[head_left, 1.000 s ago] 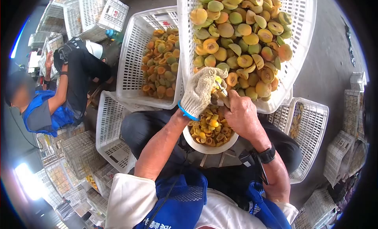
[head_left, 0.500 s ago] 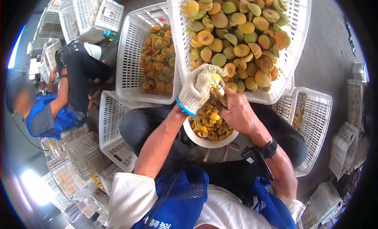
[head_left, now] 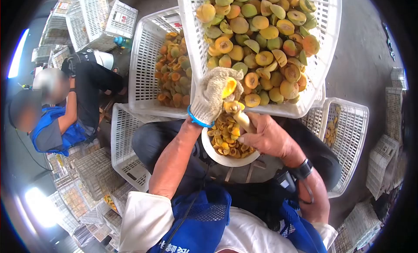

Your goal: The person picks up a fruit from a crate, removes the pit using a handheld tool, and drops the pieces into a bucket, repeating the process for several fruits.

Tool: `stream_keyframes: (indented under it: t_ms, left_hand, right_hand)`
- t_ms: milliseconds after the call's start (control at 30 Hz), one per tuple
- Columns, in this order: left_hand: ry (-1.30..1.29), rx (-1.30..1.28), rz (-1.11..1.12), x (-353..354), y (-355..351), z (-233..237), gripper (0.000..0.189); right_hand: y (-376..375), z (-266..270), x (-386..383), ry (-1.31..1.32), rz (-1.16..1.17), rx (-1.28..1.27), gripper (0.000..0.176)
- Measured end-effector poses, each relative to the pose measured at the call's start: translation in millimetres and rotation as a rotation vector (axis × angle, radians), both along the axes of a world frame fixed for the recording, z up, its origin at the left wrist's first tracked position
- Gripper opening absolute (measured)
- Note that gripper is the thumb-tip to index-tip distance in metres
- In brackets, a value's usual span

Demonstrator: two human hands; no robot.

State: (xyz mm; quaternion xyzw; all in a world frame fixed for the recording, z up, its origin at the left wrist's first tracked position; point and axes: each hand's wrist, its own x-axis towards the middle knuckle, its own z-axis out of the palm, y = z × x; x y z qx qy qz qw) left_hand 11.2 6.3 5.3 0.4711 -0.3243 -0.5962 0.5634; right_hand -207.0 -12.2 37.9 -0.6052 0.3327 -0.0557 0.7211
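My left hand [head_left: 209,96], in a pale knitted glove with a blue cuff, is closed around a halved yellow-orange fruit [head_left: 229,86], apricot- or peach-like, cut face showing. Just below it, my bare right hand [head_left: 273,139] grips a tool with a thick pale handle [head_left: 244,122]. A yellowish lump [head_left: 232,107] sits at the tool's tip, close to the glove but apart from the fruit; the tip itself is hidden. Underneath both hands is a white bowl [head_left: 230,161] holding many small scooped-out yellow-brown pieces [head_left: 224,137].
Ahead stands a white crate [head_left: 190,33] of halved fruit [head_left: 270,33]. Left of it is another crate [head_left: 139,65] with fruit; lower crates [head_left: 124,144] [head_left: 348,153] flank my legs. A person in a blue vest [head_left: 48,126] sits at the left, among stacked crates [head_left: 93,170].
My right hand has drawn the tool down and away from the fruit, with a lump now visible at its tip. My left hand has turned, bringing the fruit's cut face into view.
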Motion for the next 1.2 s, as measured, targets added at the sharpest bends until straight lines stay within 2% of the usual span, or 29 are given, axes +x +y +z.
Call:
stream_keyframes:
  t_ms: [33, 67, 100, 233, 300, 367, 400, 433, 500, 533, 567, 633, 667, 700, 767, 833, 933, 967, 1000, 1033, 1067, 1100, 1167, 1200]
  left_hand:
    - [-0.017, -0.02, 0.071, 4, -3, 2, 0.038]
    - [0.071, 0.06, 0.019, 14, 0, 9, 0.041]
    - [0.009, 0.061, 0.069, 15, 1, 11, 0.044]
    - [-0.153, 0.06, 0.036, 37, 16, 38, 0.047]
    - [-0.146, -0.026, 0.103, 49, 21, 51, 0.036]
    - [-0.466, -0.118, 0.183, 83, 24, 38, 0.032]
    - [-0.737, -0.037, 0.167, 100, 23, 45, 0.031]
    - [-1.067, -0.009, 0.204, 102, 20, 54, 0.032]
    - [-1.944, -0.016, 0.254, 101, 16, 73, 0.03]
    - [-2.128, -0.042, 0.306, 103, 12, 75, 0.029]
    - [-2.128, -0.051, 0.303, 97, 8, 76, 0.029]
    - [-1.835, -0.2, 0.372, 74, -6, 76, 0.027]
    - [-1.801, -0.274, 0.302, 66, -14, 65, 0.025]
    - [-1.812, -0.28, 0.231, 51, -28, 58, 0.023]
    - [-1.836, -0.105, 0.153, 19, -54, 50, 0.031]
    - [-1.96, 0.033, 0.025, 3, -80, 46, 0.034]
    - [-1.969, -0.013, 0.044, 0, -106, 23, 0.032]
    - [-2.114, -0.191, 0.328, -3, -106, 13, 0.033]
    - [-1.962, 0.114, 0.082, -4, -108, 19, 0.034]
    - [-1.858, 0.188, 0.082, -6, -108, 23, 0.034]
    - [-1.879, 0.105, 0.266, -3, -112, -1, 0.031]
    - [-1.887, 0.197, 0.279, -9, -111, 1, 0.031]
    - [-1.865, -0.031, 0.436, -14, -107, -21, 0.036]
    - [-1.871, -0.032, 0.454, -14, -106, -12, 0.036]
  right_hand:
    - [7, -6, 2, 0.054, -0.009, -0.223, 0.027]
    - [14, -9, 0, 0.114, 0.029, -0.352, 0.026]
    - [18, -9, -3, 0.179, 0.063, -0.481, 0.026]
    - [25, 0, -20, 0.113, 0.223, -0.416, 0.022]
    - [34, -12, -26, 0.174, 0.281, -0.547, 0.017]
    - [38, -16, -28, 0.186, 0.238, -0.607, 0.018]
    - [38, -16, -30, 0.201, 0.205, -0.66, 0.019]
    - [36, -14, -30, 0.197, 0.204, -0.667, 0.019]
    - [31, -11, -27, 0.246, 0.071, -0.733, 0.024]
    - [30, -11, -26, 0.245, 0.062, -0.732, 0.024]
    - [29, -10, -25, 0.266, -0.007, -0.716, 0.024]
    - [24, -7, -23, 0.286, -0.077, -0.708, 0.025]
    - [25, -5, -21, 0.294, -0.108, -0.681, 0.026]
    - [23, -3, -20, 0.301, -0.14, -0.658, 0.027]
    - [23, -3, -19, 0.299, -0.134, -0.663, 0.027]
    - [22, -4, -18, 0.254, -0.189, -0.731, 0.02]
    - [22, 3, -22, 0.301, -0.178, -0.716, 0.02]
    - [21, 6, -19, 0.325, -0.187, -0.73, 0.019]
    - [20, 9, -17, 0.333, -0.197, -0.707, 0.018]
    - [19, 11, -17, 0.332, -0.21, -0.683, 0.017]
    - [19, 13, -17, 0.304, -0.222, -0.673, 0.017]
    - [20, 13, -18, 0.291, -0.234, -0.655, 0.017]
    - [21, 7, -19, 0.266, -0.237, -0.693, 0.017]
    - [19, 6, -18, 0.254, -0.232, -0.705, 0.017]
